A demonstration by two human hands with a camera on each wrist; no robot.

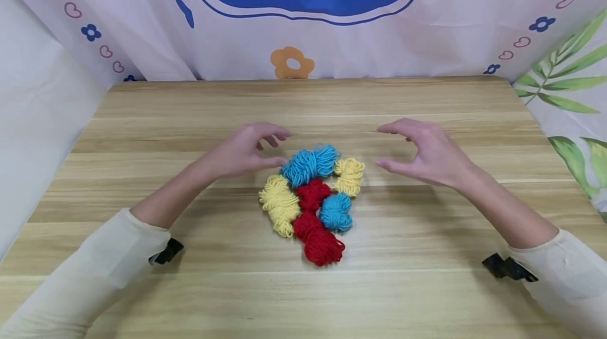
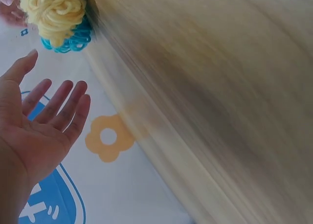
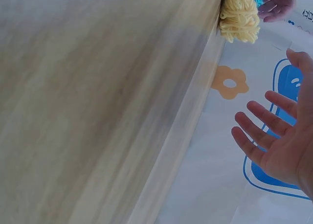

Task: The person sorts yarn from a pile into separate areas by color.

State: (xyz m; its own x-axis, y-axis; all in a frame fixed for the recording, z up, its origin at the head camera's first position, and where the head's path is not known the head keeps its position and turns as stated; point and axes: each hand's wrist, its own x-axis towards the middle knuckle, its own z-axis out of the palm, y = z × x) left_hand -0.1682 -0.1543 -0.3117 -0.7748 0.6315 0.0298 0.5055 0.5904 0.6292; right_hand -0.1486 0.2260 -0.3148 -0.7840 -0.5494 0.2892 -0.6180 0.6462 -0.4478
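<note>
Several small yarn bundles lie clustered on the wooden table. The large blue yarn bundle (image 1: 309, 165) is at the back, with a small yellow bundle (image 1: 349, 176) to its right and a larger yellow bundle (image 1: 280, 204) at the left. Between them sits a small red bundle (image 1: 313, 194), beside a small blue bundle (image 1: 336, 212). A longer red bundle (image 1: 320, 240) is nearest the front. My left hand (image 1: 251, 149) hovers by the large blue bundle, fingers apart from the thumb. My right hand (image 1: 424, 150) is held to the right of the small yellow bundle, palm inward, holding nothing.
The wooden table (image 1: 213, 291) stretches out on all sides of the yarn. Behind it hangs a white printed cloth (image 1: 379, 49) with a blue emblem and an orange flower. Black straps (image 1: 509, 268) show at the sleeve cuffs.
</note>
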